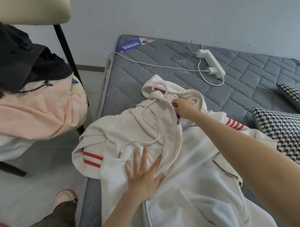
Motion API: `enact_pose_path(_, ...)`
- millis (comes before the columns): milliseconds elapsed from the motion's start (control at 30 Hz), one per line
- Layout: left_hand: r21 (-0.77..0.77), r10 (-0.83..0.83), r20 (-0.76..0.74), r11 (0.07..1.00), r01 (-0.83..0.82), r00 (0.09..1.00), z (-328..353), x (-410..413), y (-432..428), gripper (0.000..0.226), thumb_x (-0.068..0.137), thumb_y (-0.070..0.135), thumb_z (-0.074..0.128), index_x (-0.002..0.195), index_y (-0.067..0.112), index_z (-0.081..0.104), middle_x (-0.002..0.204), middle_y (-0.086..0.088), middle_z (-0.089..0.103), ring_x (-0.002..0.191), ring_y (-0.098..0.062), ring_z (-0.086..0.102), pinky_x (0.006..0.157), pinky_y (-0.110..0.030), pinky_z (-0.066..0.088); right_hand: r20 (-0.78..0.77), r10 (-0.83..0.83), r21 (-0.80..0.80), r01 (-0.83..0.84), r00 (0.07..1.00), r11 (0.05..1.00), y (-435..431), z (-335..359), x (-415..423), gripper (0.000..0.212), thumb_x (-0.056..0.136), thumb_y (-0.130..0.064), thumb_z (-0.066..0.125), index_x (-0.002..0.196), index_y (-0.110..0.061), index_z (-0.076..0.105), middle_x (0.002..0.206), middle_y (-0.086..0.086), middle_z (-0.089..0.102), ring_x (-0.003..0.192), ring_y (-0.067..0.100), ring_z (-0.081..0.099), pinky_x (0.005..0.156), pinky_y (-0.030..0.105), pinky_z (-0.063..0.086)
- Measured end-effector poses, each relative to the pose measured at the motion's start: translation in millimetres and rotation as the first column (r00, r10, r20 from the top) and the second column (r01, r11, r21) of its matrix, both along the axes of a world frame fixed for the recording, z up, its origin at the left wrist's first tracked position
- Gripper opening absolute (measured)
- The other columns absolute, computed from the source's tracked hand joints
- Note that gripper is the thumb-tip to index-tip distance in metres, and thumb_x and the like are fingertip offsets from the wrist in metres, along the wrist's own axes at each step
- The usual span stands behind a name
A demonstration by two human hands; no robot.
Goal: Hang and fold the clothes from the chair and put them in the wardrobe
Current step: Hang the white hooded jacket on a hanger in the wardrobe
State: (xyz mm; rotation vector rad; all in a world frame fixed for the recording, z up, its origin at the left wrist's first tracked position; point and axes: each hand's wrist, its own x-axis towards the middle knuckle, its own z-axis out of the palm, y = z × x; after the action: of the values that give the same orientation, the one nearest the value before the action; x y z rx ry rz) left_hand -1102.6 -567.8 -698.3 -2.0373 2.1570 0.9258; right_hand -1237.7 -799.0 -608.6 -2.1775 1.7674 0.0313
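Observation:
A white zip hoodie (pixel 197 163) with red sleeve stripes lies spread on the grey mattress (pixel 143 68). The hook of a pale pink hanger (pixel 160 87) sticks out at its hood. My left hand (pixel 143 176) presses flat with spread fingers on the left front panel. My right hand (pixel 182 106) pinches the zipper pull near the collar, at the top of the closed zip. On the chair (pixel 62 38) at the left lie a black garment (pixel 21 57) and a peach garment (pixel 36 112).
A white power strip (pixel 211 63) with a plug and cable lies on the mattress beyond the hoodie. Two houndstooth cushions (pixel 285 123) sit at the right. Grey floor runs between chair and mattress, with my shoe (pixel 65 196) on it.

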Motion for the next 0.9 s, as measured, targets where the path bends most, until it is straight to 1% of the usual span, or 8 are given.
enact_pose_path(67, 0.018, 0.001, 0.002, 1.0, -0.001, 1.0, 0.7, -0.2, -0.4, 0.061, 0.095, 0.063, 0.022, 0.139, 0.056, -0.02, 0.135, 0.007, -0.053, 0.122, -0.022, -0.051, 0.107, -0.056, -0.02, 0.042, 0.027, -0.016, -0.026, 0.999, 1.0, 3.9, 7.5, -2.0, 0.031, 0.097, -0.019, 0.046, 0.067, -0.022, 0.043, 0.08, 0.005, 0.057, 0.082, 0.027, 0.053, 0.067, 0.03, 0.032)
enact_pose_path(167, 0.024, 0.006, 0.011, 1.0, -0.006, 1.0, 4.1, -0.8, -2.4, 0.061, 0.095, 0.063, 0.023, 0.142, 0.055, -0.015, 0.143, 0.005, -0.048, 0.13, -0.025, -0.046, 0.107, -0.056, -0.02, 0.133, 0.035, -0.036, -0.03, 0.99, 0.999, 12.7, 24.7, -4.2, 0.036, 0.097, -0.022, 0.052, 0.062, -0.024, 0.042, 0.063, -0.006, 0.047, 0.071, 0.02, 0.048, 0.065, 0.031, 0.033)
enact_pose_path(267, 0.012, 0.025, 0.026, 1.0, -0.026, 0.999, 11.5, -0.8, -1.0, 0.06, 0.095, 0.063, 0.025, 0.144, 0.053, -0.009, 0.151, 0.002, -0.038, 0.138, -0.028, -0.037, 0.109, -0.055, -0.018, 0.19, 0.036, -0.117, -0.014, 0.981, 0.993, 26.7, 52.0, -6.4, 0.033, 0.094, -0.031, 0.057, 0.064, -0.022, 0.047, 0.061, -0.005, 0.051, 0.067, 0.02, 0.05, 0.064, 0.032, 0.035)
enact_pose_path(367, -0.073, 0.08, 0.04, 0.994, -0.077, 0.996, 21.2, -2.8, 7.5, 0.058, 0.097, 0.06, 0.024, 0.148, 0.049, 0.0, 0.157, 0.001, -0.026, 0.144, -0.026, -0.022, 0.113, -0.051, -0.012, 0.178, 0.013, -0.226, 0.028, 0.984, 0.974, 43.4, 89.9, -7.8, 0.027, 0.092, -0.03, 0.055, 0.069, -0.017, 0.053, 0.071, -0.001, 0.056, 0.08, 0.024, 0.051, 0.07, 0.032, 0.029)
enact_pose_path(500, -0.095, 0.165, -0.092, 0.98, -0.174, 0.982, 53.0, 5.6, 18.3, 0.055, 0.1, 0.05, 0.029, 0.15, 0.041, 0.01, 0.161, 0.0, -0.013, 0.148, -0.026, -0.005, 0.118, -0.048, 0.004, 0.317, -0.096, -0.273, 0.188, 0.943, 0.943, 67.2, 159.1, -1.1, 0.032, 0.087, -0.031, 0.056, 0.062, -0.016, 0.043, 0.064, -0.004, 0.048, 0.083, 0.022, 0.045, 0.078, 0.035, 0.027)
enact_pose_path(667, -0.23, 0.195, -0.192, 0.944, -0.237, 0.962, 134.2, 29.2, 11.0, 0.074, 0.09, 0.06, 0.046, 0.151, 0.037, 0.011, 0.156, 0.0, -0.028, 0.145, -0.031, -0.02, 0.118, -0.052, 0.006, 0.516, -0.108, -0.282, 0.287, 0.85, 0.916, 97.2, 263.4, 24.4, 0.029, 0.084, -0.034, 0.059, 0.062, -0.018, 0.047, 0.069, -0.003, 0.05, 0.091, 0.022, 0.045, 0.078, 0.033, 0.031)
enact_pose_path(733, -0.31, 0.191, -0.243, 0.914, -0.262, 0.951, 177.7, 38.8, 8.1, 0.081, 0.086, 0.065, 0.05, 0.151, 0.036, 0.01, 0.154, 0.0, -0.031, 0.144, -0.029, -0.022, 0.118, -0.051, 0.004, 0.574, -0.064, -0.312, 0.291, 0.816, 0.904, 111.8, 307.1, 38.4, 0.019, 0.084, -0.03, 0.057, 0.069, -0.019, 0.054, 0.074, -0.002, 0.05, 0.096, 0.025, 0.044, 0.083, 0.034, 0.035)
enact_pose_path(900, -0.51, 0.217, -0.293, 0.788, -0.344, 0.931, 281.4, 83.4, 11.6, 0.09, 0.079, 0.068, 0.057, 0.151, 0.037, 0.013, 0.155, -0.004, -0.031, 0.144, -0.027, -0.022, 0.119, -0.046, -0.002, 0.682, 0.102, -0.425, 0.279, 0.724, 0.861, 161.9, 420.5, 78.6, 0.022, 0.085, -0.028, 0.057, 0.066, -0.02, 0.051, 0.073, -0.004, 0.049, 0.093, 0.026, 0.043, 0.086, 0.035, 0.033)
